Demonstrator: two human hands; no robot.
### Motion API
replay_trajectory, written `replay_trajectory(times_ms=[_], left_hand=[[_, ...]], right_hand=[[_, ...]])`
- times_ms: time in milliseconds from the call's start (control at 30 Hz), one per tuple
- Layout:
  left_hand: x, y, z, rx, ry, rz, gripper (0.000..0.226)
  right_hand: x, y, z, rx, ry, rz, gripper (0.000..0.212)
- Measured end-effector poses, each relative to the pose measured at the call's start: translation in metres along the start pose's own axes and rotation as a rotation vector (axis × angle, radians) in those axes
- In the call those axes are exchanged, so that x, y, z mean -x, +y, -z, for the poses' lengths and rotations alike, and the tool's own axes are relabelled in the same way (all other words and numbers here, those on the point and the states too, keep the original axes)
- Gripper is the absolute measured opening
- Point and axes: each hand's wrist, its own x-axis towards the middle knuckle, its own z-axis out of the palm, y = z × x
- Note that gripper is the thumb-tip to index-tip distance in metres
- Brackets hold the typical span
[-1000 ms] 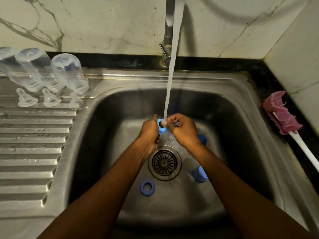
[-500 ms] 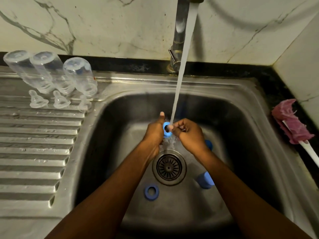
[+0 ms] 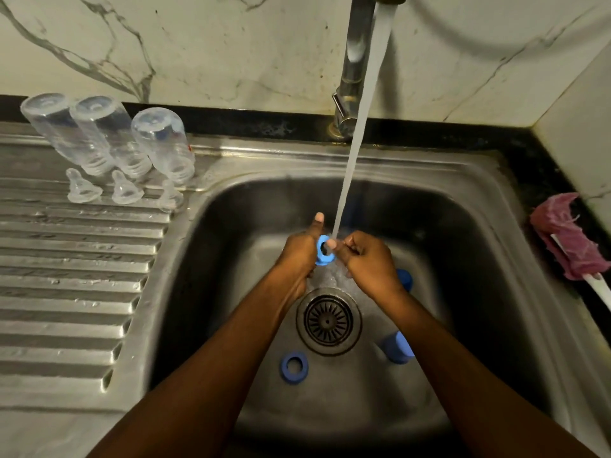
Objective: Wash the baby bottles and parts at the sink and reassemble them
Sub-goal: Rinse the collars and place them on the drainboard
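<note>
Hands together: left hand grips blue plastic ring, right hand pinches its rim; twin ring 7 o'clock off slotted drain.

sink left: open | right: blue caps | near drain: loose blue ring

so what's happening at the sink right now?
A person is rinsing a blue collar ring under the running tap: the left hand grips it, thumb up, and the right hand pinches its other edge, above the drain. A second blue ring and two blue caps lie on the sink floor. Three clear bottles stand inverted on the drainboard with three clear nipples in front. A pink bottle brush lies on the counter at right.
</note>
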Motion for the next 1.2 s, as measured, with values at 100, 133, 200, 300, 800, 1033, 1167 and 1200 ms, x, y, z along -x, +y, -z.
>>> replay_trajectory(times_ms=[100, 133, 200, 300, 800, 1033, 1167, 1200], left_hand=[[-0.001, -0.002, 0.004, -0.072, -0.14, 0.032, 0.057], [-0.003, -0.005, 0.006, -0.076, -0.206, 0.038, 0.051], [-0.005, -0.007, 0.009, -0.027, -0.283, 0.057, 0.036], [-0.004, -0.005, 0.003, 0.019, -0.187, 0.047, 0.025], [-0.002, -0.006, 0.003, 0.01, -0.207, 0.086, 0.024], [0.001, -0.002, 0.002, 0.089, 0.029, 0.084, 0.051], [-0.002, -0.005, 0.004, 0.016, 0.09, -0.009, 0.061], [-0.003, -0.005, 0.005, -0.04, 0.089, -0.046, 0.063]], right_hand=[[-0.002, 0.004, 0.002, -0.06, 0.08, 0.026, 0.017], [-0.003, 0.004, 0.003, -0.077, 0.106, 0.047, 0.011], [-0.005, 0.004, 0.004, -0.079, 0.106, 0.076, 0.006], [-0.005, 0.003, 0.003, -0.124, 0.105, 0.045, 0.008], [0.004, -0.003, 0.006, -0.126, 0.096, 0.131, 0.007], [0.003, -0.002, 0.007, -0.124, 0.006, 0.029, 0.024], [0.004, -0.003, 0.011, -0.239, -0.142, -0.079, 0.03], [0.004, -0.004, 0.012, -0.284, -0.134, -0.09, 0.025]])
